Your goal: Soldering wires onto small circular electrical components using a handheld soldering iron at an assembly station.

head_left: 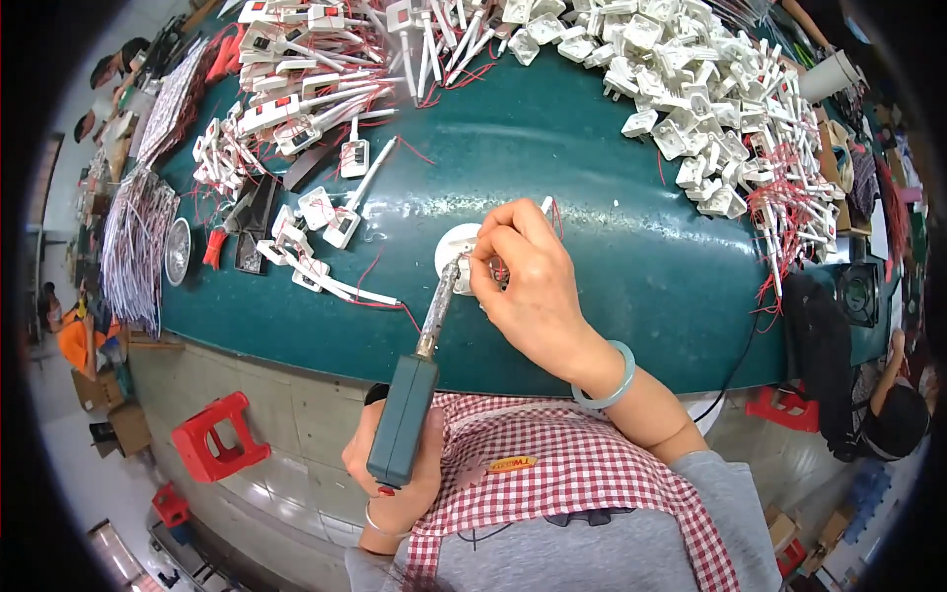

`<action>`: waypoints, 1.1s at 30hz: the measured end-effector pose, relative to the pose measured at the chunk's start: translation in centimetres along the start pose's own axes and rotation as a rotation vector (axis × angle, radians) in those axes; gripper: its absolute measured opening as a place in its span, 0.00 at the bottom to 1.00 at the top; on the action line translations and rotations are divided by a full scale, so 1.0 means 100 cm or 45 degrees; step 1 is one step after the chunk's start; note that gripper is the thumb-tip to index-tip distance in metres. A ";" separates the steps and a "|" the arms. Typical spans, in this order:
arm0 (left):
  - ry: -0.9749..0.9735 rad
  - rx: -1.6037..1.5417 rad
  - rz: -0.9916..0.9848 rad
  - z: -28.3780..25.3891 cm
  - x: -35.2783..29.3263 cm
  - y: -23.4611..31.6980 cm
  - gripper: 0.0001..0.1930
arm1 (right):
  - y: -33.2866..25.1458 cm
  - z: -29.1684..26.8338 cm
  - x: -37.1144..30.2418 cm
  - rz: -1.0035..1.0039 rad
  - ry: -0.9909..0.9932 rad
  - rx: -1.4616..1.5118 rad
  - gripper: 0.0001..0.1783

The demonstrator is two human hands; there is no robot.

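My left hand [429, 462] is wrapped round the dark green handle of a soldering iron [402, 414]. The iron's metal barrel points up and away, and its tip reaches the small white part under my right fingertips. My right hand [536, 286] pinches that small white plastic housing [463, 286], with a red wire showing near the fingers. Behind it lies a round white disc [457, 237] on the green table [582, 326]. My right fingers cover most of the housing, so the exact contact of the tip cannot be made out.
Several wired white housings [340, 227] lie left of my hands, beside a dark tray [256, 212] and a metal bowl [178, 252]. Wired pieces [306, 89] heap at the back left. White empty shells [681, 109] pile at the back right. A black cable [735, 370] hangs at the right edge.
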State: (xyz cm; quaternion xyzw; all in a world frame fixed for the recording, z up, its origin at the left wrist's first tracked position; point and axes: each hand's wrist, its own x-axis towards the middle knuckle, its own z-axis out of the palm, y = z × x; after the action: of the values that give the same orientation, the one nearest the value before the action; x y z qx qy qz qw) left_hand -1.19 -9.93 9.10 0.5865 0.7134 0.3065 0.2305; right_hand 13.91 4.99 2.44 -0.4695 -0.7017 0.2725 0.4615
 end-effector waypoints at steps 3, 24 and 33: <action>0.012 0.003 -0.014 0.001 -0.002 -0.002 0.10 | 0.000 0.001 0.000 0.001 0.001 -0.004 0.07; 0.166 -0.091 0.122 0.010 0.002 -0.002 0.10 | -0.001 0.000 0.001 0.004 0.006 -0.001 0.07; 0.205 -0.104 0.100 0.010 -0.015 -0.029 0.09 | -0.002 0.001 0.001 0.006 -0.001 0.000 0.07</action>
State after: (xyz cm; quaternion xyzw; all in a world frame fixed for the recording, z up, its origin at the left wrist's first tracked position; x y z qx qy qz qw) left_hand -2.19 -11.57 6.26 0.5776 0.6931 0.3902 0.1839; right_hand 13.76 5.03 2.61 -0.4712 -0.7007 0.2737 0.4605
